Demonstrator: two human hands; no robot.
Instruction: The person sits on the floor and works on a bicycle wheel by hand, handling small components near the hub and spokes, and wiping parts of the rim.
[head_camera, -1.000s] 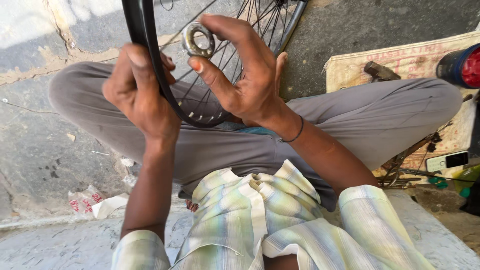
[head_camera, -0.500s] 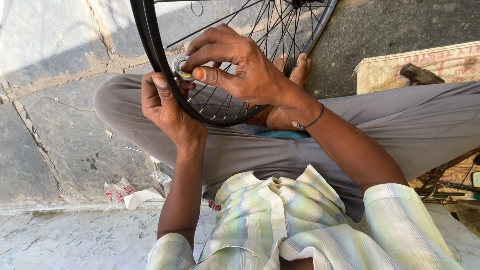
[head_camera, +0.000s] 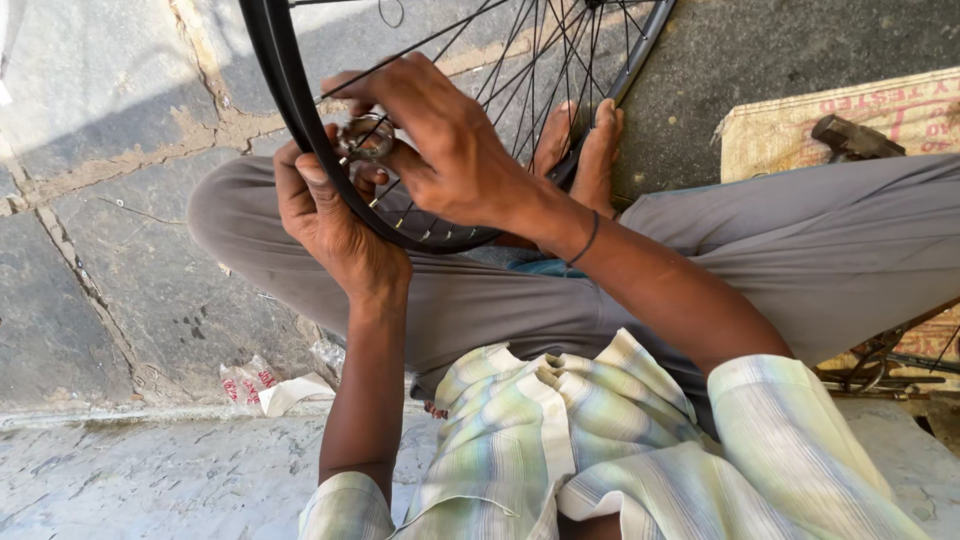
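A black bicycle wheel rim (head_camera: 280, 80) with thin metal spokes stands upright between my crossed legs. My left hand (head_camera: 335, 225) grips the rim from below and outside. My right hand (head_camera: 440, 150) reaches over the rim and pinches a small round metal spoke tool (head_camera: 366, 138) against the spokes just inside the rim. My bare feet (head_camera: 585, 150) rest behind the wheel, seen through the spokes.
I sit on a stone-slab pavement (head_camera: 110, 250) with cracked joints. Crumpled paper scraps (head_camera: 270, 388) lie by my left knee. A sack (head_camera: 850, 115) with a dark metal tool (head_camera: 850, 138) on it lies at the right, and a metal frame (head_camera: 890, 365) shows by my right leg.
My right hand brought the round metal tool down from in front of the wheel onto the spokes at the rim. The view shifted left and the wheel now sits more central.
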